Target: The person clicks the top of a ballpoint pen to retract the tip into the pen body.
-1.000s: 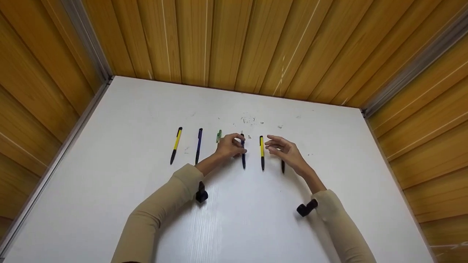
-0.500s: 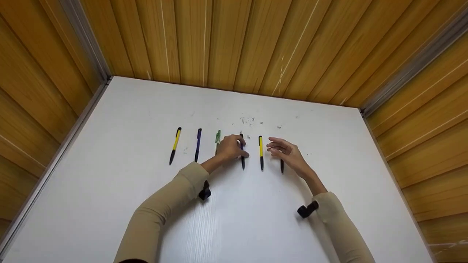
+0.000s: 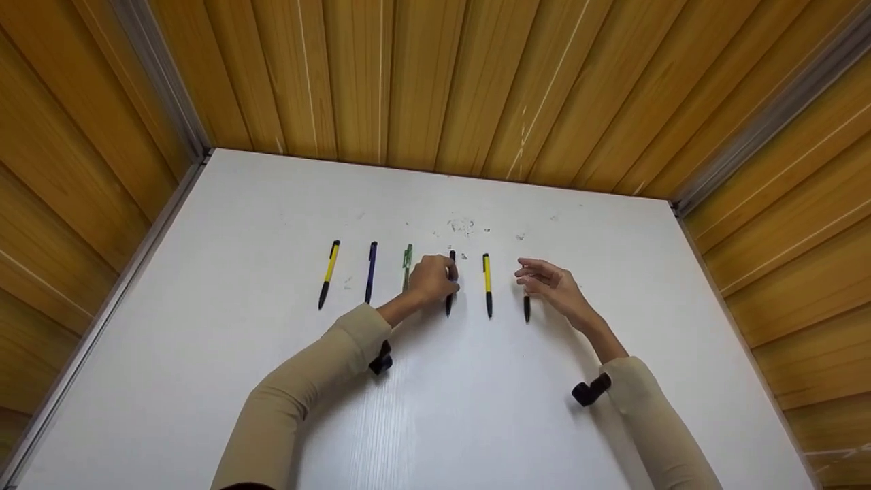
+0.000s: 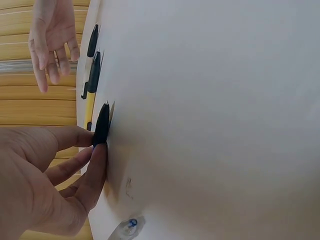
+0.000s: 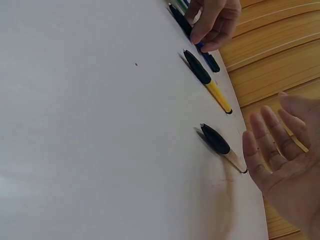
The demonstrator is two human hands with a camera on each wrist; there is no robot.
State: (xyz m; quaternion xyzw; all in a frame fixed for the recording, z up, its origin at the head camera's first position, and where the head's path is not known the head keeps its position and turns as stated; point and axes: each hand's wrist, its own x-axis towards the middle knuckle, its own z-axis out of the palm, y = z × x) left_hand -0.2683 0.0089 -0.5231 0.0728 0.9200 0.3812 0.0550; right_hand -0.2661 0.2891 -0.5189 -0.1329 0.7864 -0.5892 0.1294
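Observation:
Several pens lie in a row on the white table. The left hand (image 3: 430, 280) pinches a dark blue pen (image 3: 452, 257) with a black grip, fourth from the left; in the left wrist view thumb and fingers hold this pen (image 4: 102, 124). To its right lies a yellow pen (image 3: 487, 275) with a black grip, touched by neither hand. The right hand (image 3: 554, 289) hovers with loosely bent fingers over the rightmost pen (image 3: 527, 309), partly covering it. The right wrist view shows the right hand (image 5: 285, 150) holding nothing, beside that pale-barrelled pen (image 5: 234, 160).
Left of the left hand lie a green clear pen (image 3: 407, 256), a blue pen (image 3: 371, 272) and a yellow pen (image 3: 329, 272). Small dark marks dot the white table (image 3: 272, 204). Wood-patterned panels (image 3: 422, 82) stand behind it and at both sides.
The left hand has shifted slightly, and the lower end of the pen it pinches has swung a little left. The right hand has moved right, from beside the yellow pen to over the rightmost pen.

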